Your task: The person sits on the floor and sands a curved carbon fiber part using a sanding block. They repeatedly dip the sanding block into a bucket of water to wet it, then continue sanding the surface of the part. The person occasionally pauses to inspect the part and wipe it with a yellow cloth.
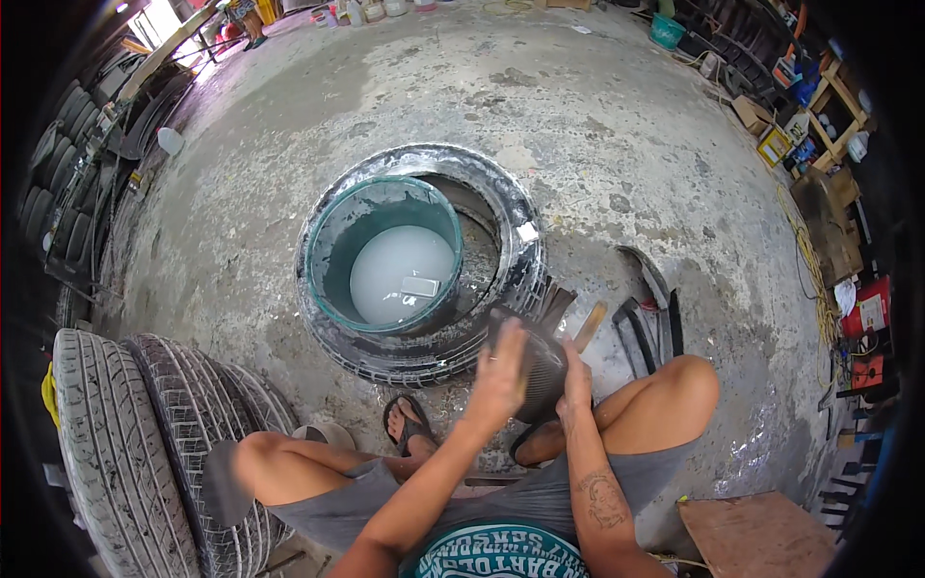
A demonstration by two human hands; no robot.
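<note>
My right hand [576, 378] grips the edge of a dark, finely patterned piece [542, 371] held above my lap. My left hand [496, 380] lies against its left part, blurred, with something yellowish under it that I cannot make out. A wooden-handled tool [590, 326] and dark strips [553, 308] stick up behind the piece. Just beyond, a green tub [328, 236] of cloudy water, with a pale rectangular object [420, 286] in it, sits inside a wet tyre [395, 361] lying flat on the floor.
Several tyres [106, 424] stand at lower left. Curved dark cut strips [655, 323] lie right of the tub. A plywood board [747, 535] is at lower right. Racks [67, 193], cluttered shelves [829, 111] and a yellow cord [809, 279] line the sides. A person's legs [249, 29] show far back.
</note>
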